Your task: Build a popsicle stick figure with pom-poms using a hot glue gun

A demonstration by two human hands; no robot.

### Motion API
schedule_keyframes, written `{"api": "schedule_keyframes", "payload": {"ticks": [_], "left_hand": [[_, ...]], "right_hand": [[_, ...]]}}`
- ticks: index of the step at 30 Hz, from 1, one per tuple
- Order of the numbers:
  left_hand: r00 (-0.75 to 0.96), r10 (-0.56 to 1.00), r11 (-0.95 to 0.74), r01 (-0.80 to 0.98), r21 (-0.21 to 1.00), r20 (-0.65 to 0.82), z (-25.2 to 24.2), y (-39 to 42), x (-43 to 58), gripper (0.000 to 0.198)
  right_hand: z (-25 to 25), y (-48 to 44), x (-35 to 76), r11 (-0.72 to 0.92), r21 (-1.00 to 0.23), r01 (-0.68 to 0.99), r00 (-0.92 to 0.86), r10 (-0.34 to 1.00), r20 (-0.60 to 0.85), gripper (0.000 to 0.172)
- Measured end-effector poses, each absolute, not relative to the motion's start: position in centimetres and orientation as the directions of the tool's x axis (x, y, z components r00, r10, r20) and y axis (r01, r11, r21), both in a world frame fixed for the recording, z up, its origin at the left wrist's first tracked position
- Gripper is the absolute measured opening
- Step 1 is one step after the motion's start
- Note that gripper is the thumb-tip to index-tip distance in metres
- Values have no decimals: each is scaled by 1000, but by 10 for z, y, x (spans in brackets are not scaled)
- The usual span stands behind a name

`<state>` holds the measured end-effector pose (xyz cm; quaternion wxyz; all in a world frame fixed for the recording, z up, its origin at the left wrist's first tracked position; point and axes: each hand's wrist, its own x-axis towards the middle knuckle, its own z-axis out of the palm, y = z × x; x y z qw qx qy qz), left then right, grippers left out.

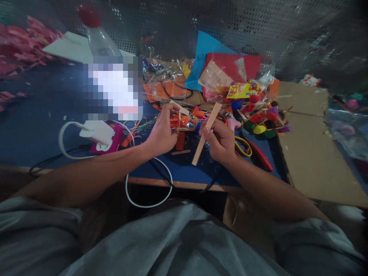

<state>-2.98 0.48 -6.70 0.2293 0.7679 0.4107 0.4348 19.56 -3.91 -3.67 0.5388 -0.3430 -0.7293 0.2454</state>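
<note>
My right hand (220, 141) is closed round a flat wooden stick (206, 130) that slants up to the right over the blue table top (34, 126). My left hand (163, 130) is pinched on a small frame of thin wooden sticks (180, 115) with orange pieces behind it. The two hands are close together, just above the table's middle. A short loose stick (181, 152) and an orange-red strip (180, 141) lie on the table under them.
A clear bottle with a red cap (96, 34) stands at the back left. A white charger and cable (96, 132) lie on the left. Felt sheets, plastic bags and pom-poms (260, 122) crowd the back right. Red-handled scissors (260, 153) and brown cardboard (310, 153) lie at the right.
</note>
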Motion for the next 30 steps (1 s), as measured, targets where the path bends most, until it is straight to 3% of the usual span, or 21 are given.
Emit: {"api": "schedule_keyframes", "payload": {"ticks": [4, 11, 20, 30], "left_hand": [[301, 804, -593, 352, 724, 513, -74, 8, -30, 77], [262, 818, -573, 292, 766, 512, -75, 13, -31, 73], [213, 841, -541, 280, 793, 498, -71, 14, -28, 68], [196, 870, -490, 249, 835, 452, -69, 11, -25, 44]], "right_hand": [[-34, -41, 196, 739, -661, 128, -477, 630, 612, 26], [-27, -41, 190, 741, -652, 160, -786, 495, 370, 30], [-18, -38, 193, 753, -586, 300, -876, 460, 143, 37], [19, -27, 224, 747, -424, 513, -789, 604, 109, 31]]}}
